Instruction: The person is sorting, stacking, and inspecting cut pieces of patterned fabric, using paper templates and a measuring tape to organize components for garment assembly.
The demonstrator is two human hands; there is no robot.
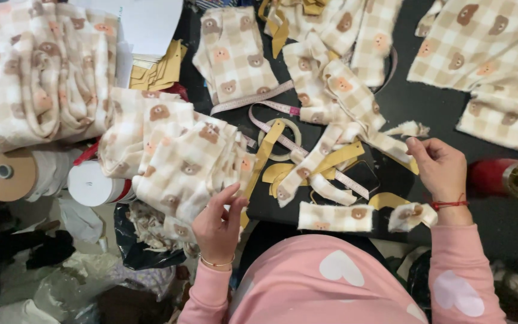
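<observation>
My left hand (pixel 218 222) rests at the near edge of a stack of folded beige checked fabric with bear prints (pixel 178 153), fingers loosely curled against it, gripping nothing that I can make out. My right hand (pixel 440 168) pinches the end of a long narrow strip of the same bear fabric (pixel 355 102) that runs up and left across the black table (pixel 439 108). Small cut pieces of fabric (pixel 335 217) lie near the table's front edge between my hands.
A pink measuring tape (pixel 271 129) and yellow paper pattern pieces (pixel 340 157) lie mid-table. Larger fabric pieces sit at top right (pixel 487 48) and a bundle at left (pixel 37 66). Tape rolls (pixel 7 174) and a red cup (pixel 508 177) flank the work area.
</observation>
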